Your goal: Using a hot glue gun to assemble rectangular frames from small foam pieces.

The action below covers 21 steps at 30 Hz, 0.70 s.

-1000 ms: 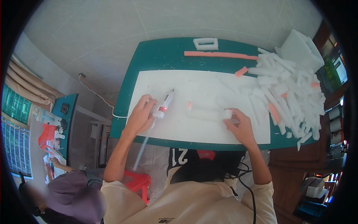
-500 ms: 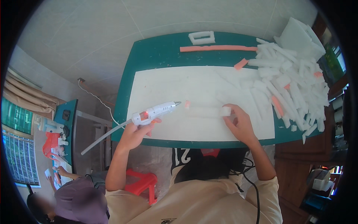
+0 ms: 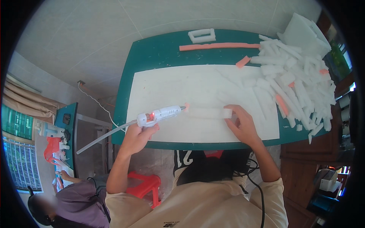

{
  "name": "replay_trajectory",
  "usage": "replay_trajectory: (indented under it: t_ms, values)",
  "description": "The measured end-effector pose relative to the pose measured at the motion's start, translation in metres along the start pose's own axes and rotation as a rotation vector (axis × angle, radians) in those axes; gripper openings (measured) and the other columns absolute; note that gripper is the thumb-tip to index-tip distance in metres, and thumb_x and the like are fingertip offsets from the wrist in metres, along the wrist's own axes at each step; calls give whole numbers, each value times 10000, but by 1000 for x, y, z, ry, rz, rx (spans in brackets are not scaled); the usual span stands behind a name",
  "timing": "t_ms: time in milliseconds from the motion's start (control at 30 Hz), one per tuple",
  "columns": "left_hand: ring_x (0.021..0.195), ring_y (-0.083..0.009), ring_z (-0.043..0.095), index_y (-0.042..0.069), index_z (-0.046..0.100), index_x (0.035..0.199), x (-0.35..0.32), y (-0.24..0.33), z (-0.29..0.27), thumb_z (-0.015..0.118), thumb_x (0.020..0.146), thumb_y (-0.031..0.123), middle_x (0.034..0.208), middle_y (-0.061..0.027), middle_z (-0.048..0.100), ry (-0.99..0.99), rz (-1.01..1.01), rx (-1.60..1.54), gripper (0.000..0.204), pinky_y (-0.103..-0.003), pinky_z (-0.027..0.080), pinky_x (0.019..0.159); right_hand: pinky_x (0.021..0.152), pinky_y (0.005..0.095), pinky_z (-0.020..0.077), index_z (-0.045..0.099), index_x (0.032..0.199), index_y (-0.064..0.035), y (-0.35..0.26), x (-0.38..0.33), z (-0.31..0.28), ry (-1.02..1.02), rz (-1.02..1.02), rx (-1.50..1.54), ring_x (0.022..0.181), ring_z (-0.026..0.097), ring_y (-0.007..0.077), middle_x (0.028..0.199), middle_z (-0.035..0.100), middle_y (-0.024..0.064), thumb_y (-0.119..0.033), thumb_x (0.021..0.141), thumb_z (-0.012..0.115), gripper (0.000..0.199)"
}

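My left hand (image 3: pixel 137 137) is closed around the grip of a white hot glue gun (image 3: pixel 164 113), with a long glue stick (image 3: pixel 102 140) jutting from its back. The gun's metal nozzle meets or nearly meets a small pink foam piece (image 3: pixel 187 107) at the left end of a white foam strip (image 3: pixel 207 113). That strip is hard to tell from the white board (image 3: pixel 163 87) beneath. Its right end is pinched between the thumb and fingers of my right hand (image 3: pixel 242 123).
A heap of white foam strips (image 3: pixel 300 83) with some pink ones covers the table's right side. Along the back lie a long pink foam strip (image 3: pixel 218 46) and a white foam frame (image 3: pixel 201 36). A red stool (image 3: pixel 146 186) stands below; another person (image 3: pixel 78 201) sits at left.
The glue gun has moved slightly right relative to the foam strip, bringing its nozzle to the pink piece. My right hand keeps its hold on the strip's end.
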<state>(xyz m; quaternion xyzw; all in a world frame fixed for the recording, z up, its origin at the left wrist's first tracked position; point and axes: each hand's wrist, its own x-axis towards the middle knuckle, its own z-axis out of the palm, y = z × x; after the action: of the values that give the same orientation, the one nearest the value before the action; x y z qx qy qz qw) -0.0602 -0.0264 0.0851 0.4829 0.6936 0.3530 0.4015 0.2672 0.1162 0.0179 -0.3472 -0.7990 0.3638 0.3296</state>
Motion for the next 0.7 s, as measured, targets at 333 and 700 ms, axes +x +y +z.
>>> replay_trajectory:
  t_ms: [333, 700]
  values:
    - [637, -67, 527, -17, 625, 1130, -3, 7, 1, 588, 882, 86, 903, -42, 686, 32, 32, -10, 271, -228, 456, 591, 556, 247, 477, 600, 1184, -54, -2, 0, 0, -5, -5, 6, 759, 612, 159, 1074, 629, 102, -45, 858, 645, 329]
    - [677, -85, 527, -2, 640, 1043, 1, 14, 20, 597, 893, 75, 811, -29, 644, -101, 235, -61, 174, -254, 439, 601, 673, 309, 503, 603, 1208, -53, -16, 5, -7, -77, 50, 7, 811, 604, 212, 1018, 617, 110, -65, 857, 666, 357]
